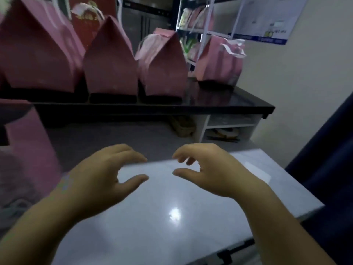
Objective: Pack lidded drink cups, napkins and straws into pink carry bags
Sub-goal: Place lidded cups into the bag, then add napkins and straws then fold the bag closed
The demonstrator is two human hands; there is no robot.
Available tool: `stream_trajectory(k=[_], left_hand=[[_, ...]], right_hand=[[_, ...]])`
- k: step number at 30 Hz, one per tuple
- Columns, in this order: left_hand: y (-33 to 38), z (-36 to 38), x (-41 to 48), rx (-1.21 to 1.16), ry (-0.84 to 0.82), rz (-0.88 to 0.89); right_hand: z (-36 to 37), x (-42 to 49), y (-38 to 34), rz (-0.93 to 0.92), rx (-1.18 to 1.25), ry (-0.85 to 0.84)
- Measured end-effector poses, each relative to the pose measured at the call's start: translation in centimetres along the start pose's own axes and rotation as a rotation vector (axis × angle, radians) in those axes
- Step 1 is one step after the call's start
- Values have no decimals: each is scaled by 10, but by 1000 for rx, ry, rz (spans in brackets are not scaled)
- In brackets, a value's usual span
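With left hand (99, 180) and right hand (214, 169) empty, loosely curled, could topple 4 pink bags (110, 60) at 12 o'clock through a hasty reach.

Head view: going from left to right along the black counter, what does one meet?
Largest pink bag, peaked pink bag, pink bag with pale handles, small pink bag with white handles.

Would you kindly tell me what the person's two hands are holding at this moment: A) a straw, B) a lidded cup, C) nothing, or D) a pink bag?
C: the left hand and the right hand hover over the grey counter with loosely curled fingers and nothing between them.
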State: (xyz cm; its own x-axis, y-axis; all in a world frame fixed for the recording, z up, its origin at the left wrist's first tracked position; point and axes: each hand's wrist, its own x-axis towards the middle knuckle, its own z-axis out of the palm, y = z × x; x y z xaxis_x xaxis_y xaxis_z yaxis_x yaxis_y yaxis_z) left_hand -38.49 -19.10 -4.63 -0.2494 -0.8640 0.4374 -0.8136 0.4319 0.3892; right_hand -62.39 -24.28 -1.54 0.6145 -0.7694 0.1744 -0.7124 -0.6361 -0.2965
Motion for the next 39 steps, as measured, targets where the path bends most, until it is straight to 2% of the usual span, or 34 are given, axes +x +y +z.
stream_trajectory(k=[6, 12, 18, 24, 33, 39], left_hand=[[59, 106, 36, -106, -128, -43], [83, 192, 70, -222, -247, -96], [90, 270, 121, -289, -331, -150], [102, 343, 185, -344, -425, -149], [115, 407, 227, -189, -457, -11], [112, 400, 227, -120, -410, -137]], right_hand=[[3, -73, 101, 275, 15, -42], [13, -118, 195, 536, -1, -47], [24, -128, 287, 756, -23, -97], [39, -111, 373, 916, 62, -26], [62, -82, 439, 929, 205, -5], [62, -63, 451, 822, 341, 77]])
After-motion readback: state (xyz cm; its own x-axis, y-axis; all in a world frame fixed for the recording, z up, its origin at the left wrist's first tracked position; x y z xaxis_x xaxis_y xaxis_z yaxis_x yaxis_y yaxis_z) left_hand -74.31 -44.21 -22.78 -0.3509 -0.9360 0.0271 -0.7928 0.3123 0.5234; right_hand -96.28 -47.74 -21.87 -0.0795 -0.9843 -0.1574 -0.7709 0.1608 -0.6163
